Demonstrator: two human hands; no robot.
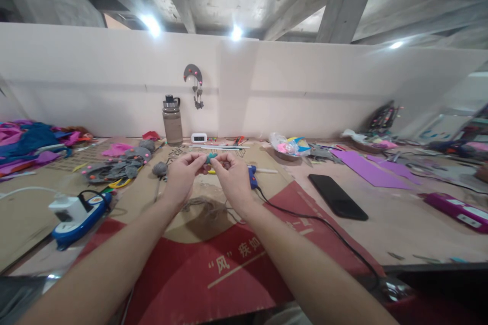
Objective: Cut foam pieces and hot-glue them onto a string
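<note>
Both my hands are stretched out over the table's middle. My left hand (182, 175) and my right hand (231, 177) meet at the fingertips, pinched from both sides on a small teal piece (211, 158) held just above the cardboard. A blue glue gun (252, 176) lies right behind my right hand, its black cord (316, 221) running back toward the table's near edge. A tangle of thin thread (206, 208) rests on the cardboard below my wrists.
A black phone (337, 196) lies to the right, purple sheets (366, 167) beyond it. A power strip with a charger (78, 210) sits at the left, grey felt pieces (118, 165) and a water bottle (172, 119) behind. Fabric is piled at the far left (30, 144).
</note>
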